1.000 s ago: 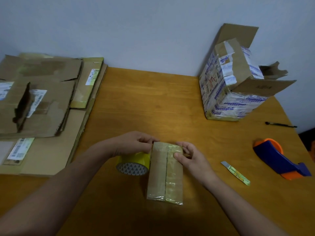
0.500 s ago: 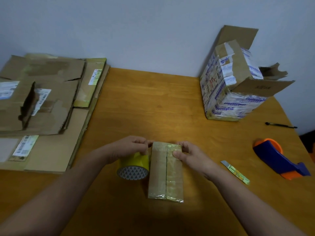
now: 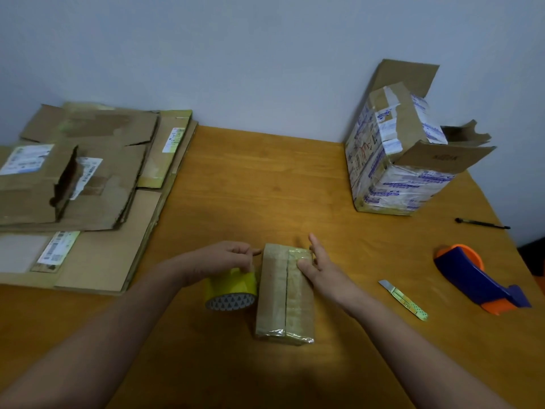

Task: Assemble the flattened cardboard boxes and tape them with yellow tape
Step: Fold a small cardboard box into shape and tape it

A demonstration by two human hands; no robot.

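A small brown cardboard box point(image 3: 283, 296) lies on the wooden table point(image 3: 265, 184) in front of me, its two top flaps meeting in a centre seam. My left hand point(image 3: 224, 259) grips the roll of yellow tape point(image 3: 231, 287) just left of the box, fingertips touching the box's far left corner. My right hand point(image 3: 320, 268) rests on the box's far right flap, thumb pressing it down and fingers held straight along the far right edge.
Several flattened cardboard boxes point(image 3: 76, 184) are stacked at the left. An assembled box with open flaps point(image 3: 404, 160) stands at the back right. A small cutter point(image 3: 404, 299), a blue and orange tape dispenser point(image 3: 483, 278) and a black pen point(image 3: 480, 223) lie at the right.
My right hand's fingers have straightened out from a curled hold on the box's far right corner. The left hand and tape roll have stayed beside the box.
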